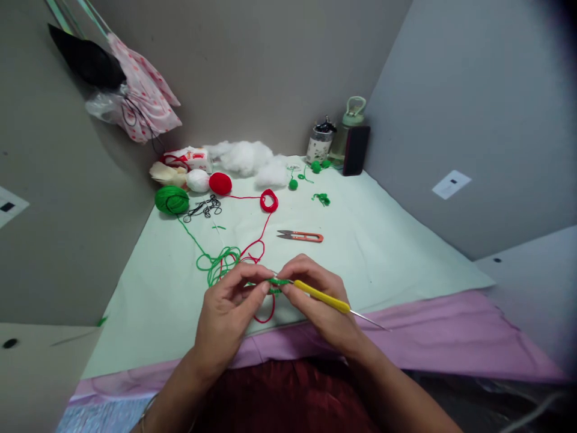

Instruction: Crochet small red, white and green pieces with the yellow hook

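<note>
My left hand (pixel 232 307) pinches a small green crocheted piece (pixel 276 291) between thumb and fingers. In my right hand (pixel 319 294) is a crochet hook with a yellow handle (pixel 322 296); its rear metal end points down to the right, and its front end meets the green piece. Loose green yarn (pixel 220 264) lies in loops just beyond my left hand and runs back to a green yarn ball (pixel 172 199). Red yarn (pixel 273 310) hangs in a loop below the piece. The hook's very tip is hard to make out between my fingers.
Orange-handled thread snips (pixel 300 236) lie ahead of my hands. Farther back are a red yarn coil (pixel 269 201), red ball (pixel 220 184), white ball (pixel 197 180), black yarn (pixel 202 207) and white stuffing (pixel 247 157). A bottle (pixel 353 114) and phone (pixel 356 150) stand back right.
</note>
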Tool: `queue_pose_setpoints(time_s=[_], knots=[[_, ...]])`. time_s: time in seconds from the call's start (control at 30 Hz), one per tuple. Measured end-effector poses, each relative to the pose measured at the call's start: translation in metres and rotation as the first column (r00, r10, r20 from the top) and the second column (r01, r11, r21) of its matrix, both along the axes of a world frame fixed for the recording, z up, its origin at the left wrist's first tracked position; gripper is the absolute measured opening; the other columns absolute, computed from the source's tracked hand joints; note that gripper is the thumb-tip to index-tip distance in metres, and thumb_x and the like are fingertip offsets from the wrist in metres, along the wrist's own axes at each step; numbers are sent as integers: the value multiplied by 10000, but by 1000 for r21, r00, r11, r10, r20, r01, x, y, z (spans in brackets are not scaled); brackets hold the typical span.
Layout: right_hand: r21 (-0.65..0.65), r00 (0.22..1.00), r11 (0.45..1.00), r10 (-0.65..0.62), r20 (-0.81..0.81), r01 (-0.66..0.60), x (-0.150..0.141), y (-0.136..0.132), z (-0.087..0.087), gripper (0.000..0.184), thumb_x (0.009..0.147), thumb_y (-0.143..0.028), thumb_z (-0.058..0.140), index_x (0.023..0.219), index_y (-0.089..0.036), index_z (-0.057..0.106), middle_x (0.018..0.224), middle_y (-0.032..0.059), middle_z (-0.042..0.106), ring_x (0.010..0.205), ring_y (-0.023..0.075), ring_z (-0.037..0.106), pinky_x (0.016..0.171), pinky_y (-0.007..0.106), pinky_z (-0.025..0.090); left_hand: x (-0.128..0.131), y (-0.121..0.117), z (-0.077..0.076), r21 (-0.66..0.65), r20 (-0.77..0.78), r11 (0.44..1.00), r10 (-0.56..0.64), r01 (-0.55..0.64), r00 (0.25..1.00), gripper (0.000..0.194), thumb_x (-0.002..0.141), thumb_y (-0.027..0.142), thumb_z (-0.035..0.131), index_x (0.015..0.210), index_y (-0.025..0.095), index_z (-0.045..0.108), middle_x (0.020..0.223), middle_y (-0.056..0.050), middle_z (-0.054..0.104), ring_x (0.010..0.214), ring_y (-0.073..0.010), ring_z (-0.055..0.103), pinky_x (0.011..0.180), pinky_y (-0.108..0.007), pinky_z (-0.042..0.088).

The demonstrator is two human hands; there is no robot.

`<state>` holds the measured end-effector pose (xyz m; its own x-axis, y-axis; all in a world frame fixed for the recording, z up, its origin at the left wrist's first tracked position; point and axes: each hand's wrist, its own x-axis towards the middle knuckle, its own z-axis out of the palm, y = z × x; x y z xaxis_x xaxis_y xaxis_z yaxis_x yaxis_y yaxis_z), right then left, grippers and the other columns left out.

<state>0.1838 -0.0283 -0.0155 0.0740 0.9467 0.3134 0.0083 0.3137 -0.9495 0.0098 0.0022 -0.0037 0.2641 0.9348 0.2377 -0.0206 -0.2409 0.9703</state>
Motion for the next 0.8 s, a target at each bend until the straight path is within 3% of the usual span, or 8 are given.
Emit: queue_pose_setpoints(time_s=[0.17,0.33,0.43,0.63,0.8], knots=[[23,1000,1000,15,-10,-15,1,-1,-1,161,941,-170,741,1015,-290,816,943,11,703,858,150,686,763,287,559,-2,4,-9,-258,244,948,-125,189,962,83,967,228,741,966,275,810,968,19,722,849,-119,721,808,-204,616],[106,990,994,22,139,-37,7,-5,0,247,1004,-226,705,1175,-370,812,1032,24,675,950,155,669,855,307,572,0,2,-4,-300,340,914,-166,274,926,65,974,292,741,954,236,767,970,-2,675,911,-148,703,861,-248,623],[103,989,993,47,143,-62,8,-5,2,248,1014,-250,691,1202,-366,804,1068,34,675,972,161,673,858,309,583,2,1,-2,-298,326,925,-135,237,936,108,968,300,758,913,211,729,947,-2,658,909,-136,678,859,-231,612],[91,1000,996,-2,-21,4,1,2,-2,126,989,-256,717,1053,-301,816,982,26,721,894,159,705,773,282,597,10,2,-7,-287,327,947,-45,145,944,234,855,203,858,951,217,645,908,24,668,838,-121,689,776,-218,603],[88,1000,996,-2,-12,3,1,2,-2,67,932,-214,776,971,-263,800,951,35,737,901,177,700,810,312,585,12,1,-4,-243,210,967,-20,72,977,293,790,180,867,918,224,607,874,19,665,837,-139,680,733,-214,556]])
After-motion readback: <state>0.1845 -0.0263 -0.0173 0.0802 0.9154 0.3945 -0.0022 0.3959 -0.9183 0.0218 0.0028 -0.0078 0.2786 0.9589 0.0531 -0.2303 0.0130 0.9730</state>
